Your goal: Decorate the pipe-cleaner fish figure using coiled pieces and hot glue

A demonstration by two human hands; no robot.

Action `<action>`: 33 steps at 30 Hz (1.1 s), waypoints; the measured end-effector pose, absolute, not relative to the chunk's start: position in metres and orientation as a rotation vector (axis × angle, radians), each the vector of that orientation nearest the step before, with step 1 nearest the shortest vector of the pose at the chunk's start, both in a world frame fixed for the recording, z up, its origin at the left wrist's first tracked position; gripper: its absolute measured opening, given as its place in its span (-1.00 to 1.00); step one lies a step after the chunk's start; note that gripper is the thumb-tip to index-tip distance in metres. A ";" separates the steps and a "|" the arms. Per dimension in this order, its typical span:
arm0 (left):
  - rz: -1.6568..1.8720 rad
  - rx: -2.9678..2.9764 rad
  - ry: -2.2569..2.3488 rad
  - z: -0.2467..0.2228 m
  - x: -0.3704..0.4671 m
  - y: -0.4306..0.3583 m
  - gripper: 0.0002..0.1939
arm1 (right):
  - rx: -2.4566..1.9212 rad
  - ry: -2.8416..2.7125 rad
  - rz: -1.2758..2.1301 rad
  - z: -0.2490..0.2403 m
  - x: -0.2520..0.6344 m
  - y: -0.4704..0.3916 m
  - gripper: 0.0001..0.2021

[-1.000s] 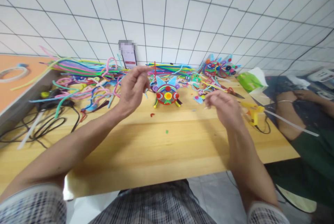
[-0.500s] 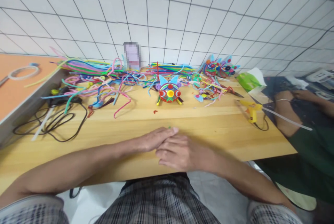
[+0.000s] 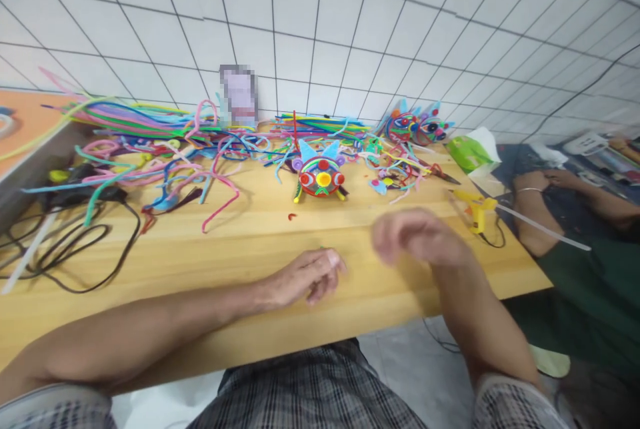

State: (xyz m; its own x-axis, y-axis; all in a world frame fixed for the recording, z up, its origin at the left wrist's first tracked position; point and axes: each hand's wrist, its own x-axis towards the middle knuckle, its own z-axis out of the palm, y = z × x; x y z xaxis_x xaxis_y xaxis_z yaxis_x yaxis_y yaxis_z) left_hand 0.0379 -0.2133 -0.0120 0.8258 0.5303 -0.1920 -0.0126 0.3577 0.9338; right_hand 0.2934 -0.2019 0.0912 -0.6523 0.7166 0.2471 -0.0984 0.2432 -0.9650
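Observation:
My left hand (image 3: 305, 277) rests on the wooden table (image 3: 240, 249), its fingers loosely curled with nothing visible in them. Raised above the table to its right, my right hand (image 3: 417, 237) is blurred by motion, and its finger state is unclear. Beyond both hands stands a colourful pipe-cleaner figure (image 3: 321, 176) with light blue pointed ears, red discs and a yellow nose. A small red curved piece (image 3: 292, 216) lies in front of the figure, nearer to my left hand.
Pipe cleaners (image 3: 145, 126) cover the back left. Two similar figures (image 3: 417, 125) stand at the back right. A yellow glue gun (image 3: 475, 210), scissors (image 3: 444, 174) and a green packet (image 3: 470, 152) are at right, beside a person's arms (image 3: 537, 212). Black cable (image 3: 95, 242) lies left.
My right hand has come off my left hand, moving up and to the right. My left hand stays on the table, now apart from it. The view has shifted slightly.

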 end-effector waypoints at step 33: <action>0.319 2.060 0.332 -0.018 0.025 -0.224 -0.48 | -1.865 -1.974 -0.059 -0.026 0.368 -0.097 -0.74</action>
